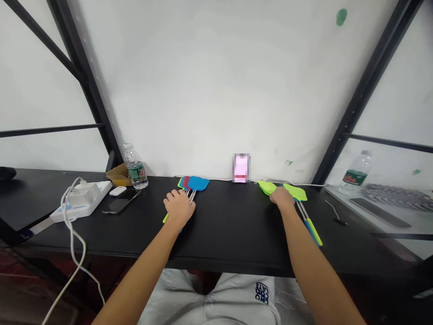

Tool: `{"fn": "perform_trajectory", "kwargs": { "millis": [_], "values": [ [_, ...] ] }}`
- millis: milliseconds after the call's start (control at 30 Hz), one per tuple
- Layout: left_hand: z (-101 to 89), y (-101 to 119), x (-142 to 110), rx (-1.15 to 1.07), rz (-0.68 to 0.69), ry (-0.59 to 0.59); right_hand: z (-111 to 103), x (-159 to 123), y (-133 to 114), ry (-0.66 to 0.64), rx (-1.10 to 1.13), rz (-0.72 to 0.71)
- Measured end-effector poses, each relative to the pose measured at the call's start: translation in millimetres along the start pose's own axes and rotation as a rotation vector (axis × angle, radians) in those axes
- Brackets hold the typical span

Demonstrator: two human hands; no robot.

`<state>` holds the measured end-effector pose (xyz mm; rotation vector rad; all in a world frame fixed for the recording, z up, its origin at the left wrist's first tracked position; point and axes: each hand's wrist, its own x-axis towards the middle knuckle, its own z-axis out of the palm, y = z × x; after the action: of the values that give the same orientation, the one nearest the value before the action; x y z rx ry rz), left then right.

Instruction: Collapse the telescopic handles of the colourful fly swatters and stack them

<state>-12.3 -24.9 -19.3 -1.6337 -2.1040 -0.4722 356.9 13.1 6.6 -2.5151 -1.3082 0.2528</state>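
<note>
On the left, several fly swatters lie in an overlapping fan, the blue fly swatter point(198, 183) on top of red, blue and lime heads. My left hand point(179, 206) is curled over their thin metal shafts, hiding most of the handles; one lime handle end pokes out beside it. To the right, my right hand point(282, 197) is closed at a lime fly swatter point(267, 187) whose broad head sticks out past the fingers; its handle is hidden. Beside that hand, another lime fly swatter point(296, 192) lies over a blue one, their handles pointing towards me.
A phone point(241, 168) with a blurred screen leans on the wall. Leftwards are a water bottle point(136, 169), a cardboard box point(119, 175), a white case point(117, 191), a dark phone point(122, 201) and a power strip point(88, 200) with cables. Far right are another bottle point(356, 174) and a small cord point(336, 216).
</note>
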Motion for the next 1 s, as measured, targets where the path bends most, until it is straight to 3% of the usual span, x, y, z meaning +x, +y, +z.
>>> {"fn": "perform_trajectory", "kwargs": {
  "millis": [100,233,433,633,700,833,1000],
  "values": [
    [6.3,-2.5,3.1,0.017,-0.045,-0.026,-3.3,-10.9,-8.1,0.062,-0.015,-0.060],
    [11.4,-4.1,5.1,0.010,-0.052,-0.052,-7.7,-32.0,-25.5,0.236,-0.027,-0.164],
    [6.3,-2.0,3.0,0.003,-0.036,-0.086,-4.9,-69.1,-53.7,0.431,-0.073,-0.556],
    [-2.6,4.2,0.5,0.012,-0.018,-0.100,4.7,-99.4,-74.8,0.579,0.155,-1.025],
    [-4.1,5.0,0.6,0.017,-0.021,-0.108,6.5,-108.3,-78.8,0.594,0.223,-1.173],
    [-9.2,4.7,0.3,0.026,-0.021,-0.103,11.4,-122.0,-81.4,0.549,0.302,-1.325],
    [-25.0,17.2,-5.7,0.002,0.064,-0.019,22.2,-127.1,-81.7,0.505,0.434,-1.352]
  ]
}}
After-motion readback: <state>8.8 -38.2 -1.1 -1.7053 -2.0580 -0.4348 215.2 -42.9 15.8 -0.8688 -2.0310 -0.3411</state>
